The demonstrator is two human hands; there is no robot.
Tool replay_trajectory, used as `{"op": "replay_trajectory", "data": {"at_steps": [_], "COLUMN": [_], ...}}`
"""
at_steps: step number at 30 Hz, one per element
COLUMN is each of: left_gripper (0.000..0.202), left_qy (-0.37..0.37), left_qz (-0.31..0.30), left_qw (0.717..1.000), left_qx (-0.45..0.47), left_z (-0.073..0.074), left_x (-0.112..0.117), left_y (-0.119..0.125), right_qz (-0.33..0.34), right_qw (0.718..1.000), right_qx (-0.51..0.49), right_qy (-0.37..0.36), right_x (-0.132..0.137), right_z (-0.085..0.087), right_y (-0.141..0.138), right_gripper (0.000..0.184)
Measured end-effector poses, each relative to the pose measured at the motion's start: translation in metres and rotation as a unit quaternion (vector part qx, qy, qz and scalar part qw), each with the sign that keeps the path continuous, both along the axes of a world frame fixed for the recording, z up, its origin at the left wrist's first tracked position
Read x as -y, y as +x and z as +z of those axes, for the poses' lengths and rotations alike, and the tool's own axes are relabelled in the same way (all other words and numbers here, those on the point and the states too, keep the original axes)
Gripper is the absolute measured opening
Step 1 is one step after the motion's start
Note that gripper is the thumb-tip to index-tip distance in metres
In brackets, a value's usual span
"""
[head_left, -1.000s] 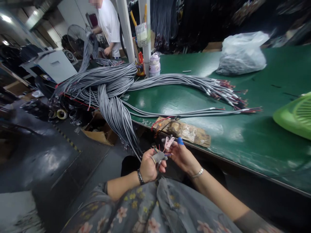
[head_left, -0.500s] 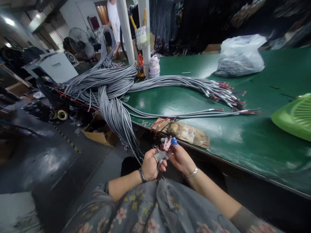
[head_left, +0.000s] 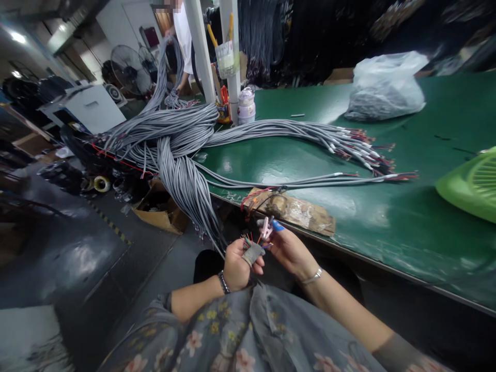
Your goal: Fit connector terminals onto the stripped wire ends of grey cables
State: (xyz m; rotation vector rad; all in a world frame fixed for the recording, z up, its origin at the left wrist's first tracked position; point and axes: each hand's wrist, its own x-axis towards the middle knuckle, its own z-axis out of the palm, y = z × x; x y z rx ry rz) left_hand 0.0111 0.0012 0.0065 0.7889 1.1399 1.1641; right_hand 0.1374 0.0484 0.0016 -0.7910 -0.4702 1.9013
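Observation:
My left hand (head_left: 237,267) is closed around the end of a grey cable; a grey wrap covers its thumb (head_left: 252,254). Thin coloured wires (head_left: 248,241) fan out above that hand. In my right hand (head_left: 290,252) a small pale pink clip (head_left: 266,228) is pinched between thumb and fingers, close to the wire ends. Blue tape (head_left: 277,225) covers a fingertip of this hand. A thick bundle of grey cables (head_left: 189,186) hangs over the table edge beside my left hand. Exactly where the held cable runs below my fingers is hidden.
On the green table (head_left: 310,103) lie more grey cables (head_left: 287,126) with stripped ends. A worn wooden block (head_left: 306,213) sits at the front edge. Further right are a plastic bag (head_left: 387,88) and a green basket (head_left: 476,186). A co-worker (head_left: 183,41) handles cables at the back.
My left hand has shifted slightly left and its thumb has turned, with the coloured wires showing more. My right hand stays close by with the clip. The co-worker's hand has lifted cables higher.

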Motion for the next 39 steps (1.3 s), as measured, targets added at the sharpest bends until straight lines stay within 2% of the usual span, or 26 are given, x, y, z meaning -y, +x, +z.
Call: {"op": "replay_trajectory", "data": {"at_steps": [5, 10, 12, 16, 18, 21, 25, 30, 39], "left_gripper": [0.040, 0.042, 0.043, 0.042, 0.042, 0.043, 0.045, 0.045, 0.047], "left_qy": [0.006, -0.021, -0.038, -0.059, -0.060, -0.064, -0.075, -0.078, -0.073], "left_qz": [0.005, 0.002, -0.001, -0.007, -0.006, -0.009, -0.021, -0.031, -0.031], "left_qw": [1.000, 1.000, 0.999, 0.998, 0.998, 0.998, 0.997, 0.996, 0.997], "left_qx": [-0.025, -0.011, 0.003, 0.019, 0.023, 0.025, 0.010, -0.001, 0.010], "left_z": [-0.003, 0.003, 0.007, 0.011, 0.010, 0.007, 0.007, 0.009, 0.007], "left_x": [-0.003, -0.005, -0.006, -0.008, -0.009, -0.010, -0.010, -0.009, -0.006], "left_y": [0.001, 0.004, 0.006, 0.009, 0.009, 0.010, 0.010, 0.010, 0.008], "right_qz": [-0.011, -0.024, -0.045, -0.106, -0.100, -0.051, -0.055, -0.053, -0.024], "right_qw": [1.000, 0.996, 0.990, 0.950, 0.958, 0.992, 0.998, 0.999, 0.999], "right_qx": [0.016, 0.082, 0.128, 0.257, 0.233, 0.102, 0.003, -0.011, 0.011], "right_qy": [0.005, 0.016, 0.048, 0.144, 0.136, 0.057, -0.004, 0.003, 0.026], "right_x": [-0.002, -0.004, -0.003, 0.000, 0.000, -0.002, -0.006, -0.006, -0.002], "right_z": [-0.004, -0.004, -0.001, 0.000, -0.002, -0.006, -0.010, -0.008, -0.010], "right_y": [-0.004, -0.008, -0.008, -0.007, -0.008, -0.012, -0.014, -0.013, -0.010], "right_gripper": [0.035, 0.044, 0.048, 0.056, 0.057, 0.053, 0.037, 0.032, 0.041]}}
